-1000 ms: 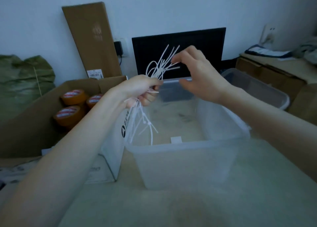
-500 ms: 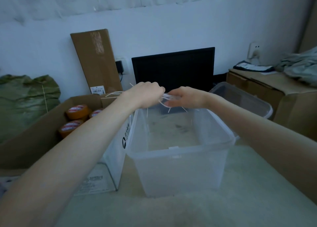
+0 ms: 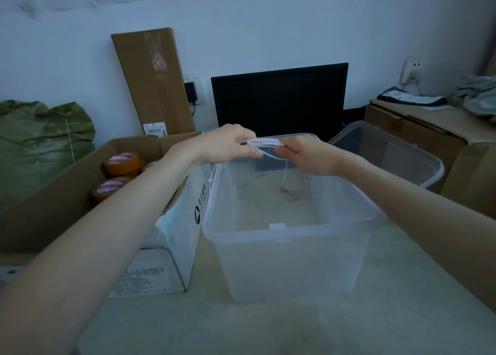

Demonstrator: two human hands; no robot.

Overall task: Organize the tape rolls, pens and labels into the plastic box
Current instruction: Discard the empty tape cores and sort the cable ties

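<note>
- Pale, bare tabletop [image 3: 268,328] lies nearest me, with both my forearms reaching forward over it.
- Clear plastic box [image 3: 284,236] stands open in the middle; nothing seems to lie inside it, and only the table shows through its floor.
- White carton [image 3: 188,220] with a dark logo stands touching the box's left wall.
- Above the box's far rim, my left hand [image 3: 228,145] and my right hand [image 3: 306,154] each curl round one end of a bundle of white cable ties [image 3: 264,144], stretched level between them. One loose tie end dangles down into the box.
- Orange tape rolls [image 3: 122,164] sit in an open cardboard box [image 3: 53,201] to the left, not yet moved.
- A second clear tub [image 3: 389,158] stands behind and to the right.
- Farthest back, a dark monitor [image 3: 279,99] and a flat brown carton [image 3: 153,80] lean at the wall.
- No pens or labels are visible to me.
- I judge the sorting is at its start: I am gathering the ties straight before placing them.
- Next, I should lower the bundle and let go with both hands together, so the ties stay aligned.
</note>
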